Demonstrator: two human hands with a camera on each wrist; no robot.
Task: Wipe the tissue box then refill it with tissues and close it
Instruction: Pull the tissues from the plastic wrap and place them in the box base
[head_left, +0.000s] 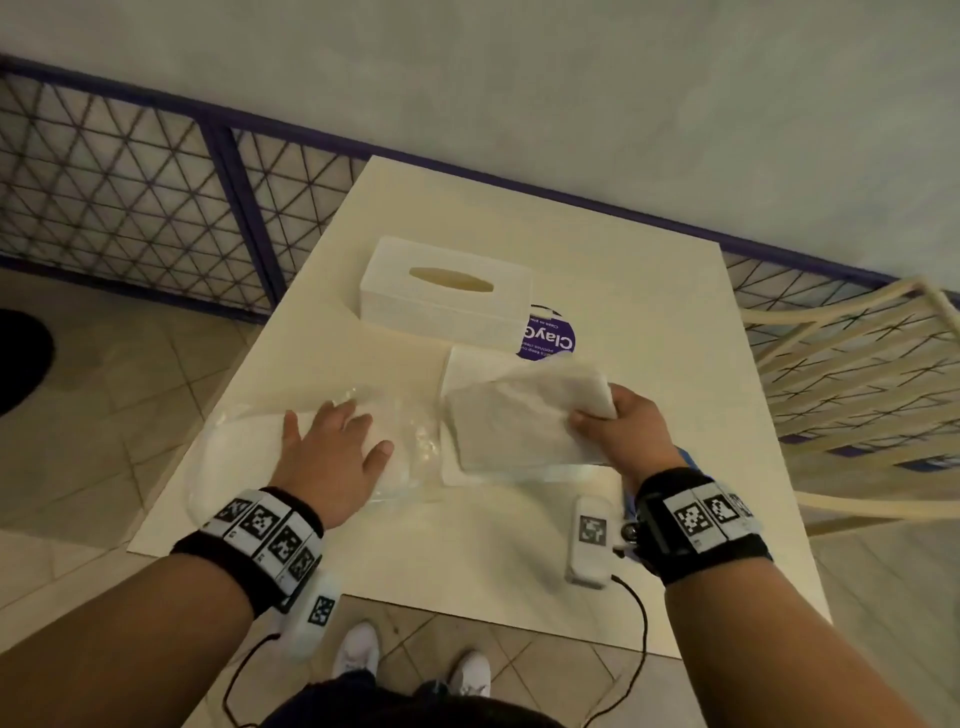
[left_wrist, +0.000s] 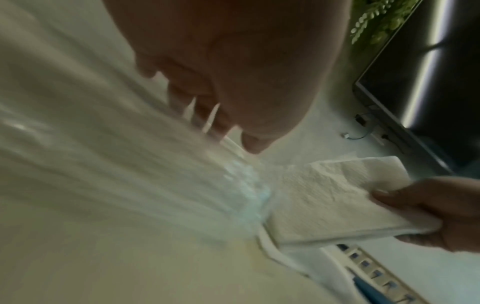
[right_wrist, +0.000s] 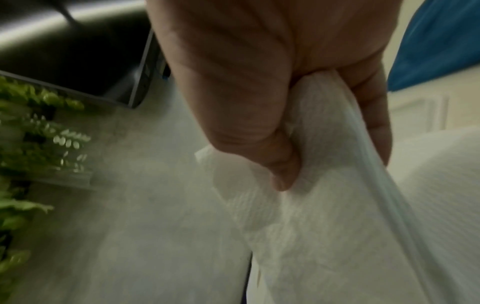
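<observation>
My right hand (head_left: 621, 434) pinches one end of a soft white stack of folded tissues (head_left: 519, 410), thumb on top; it sags, so I'd support it underneath. My left hand (head_left: 332, 447) lies flat, fingers spread, pressing the crinkly clear plastic wrapper (head_left: 410, 441), slippery and probably empty, though blur hides that. Beyond them the rigid white rectangular tissue box (head_left: 447, 293) sits on the cream table (head_left: 649, 312), lid on; I'd grip its long sides.
</observation>
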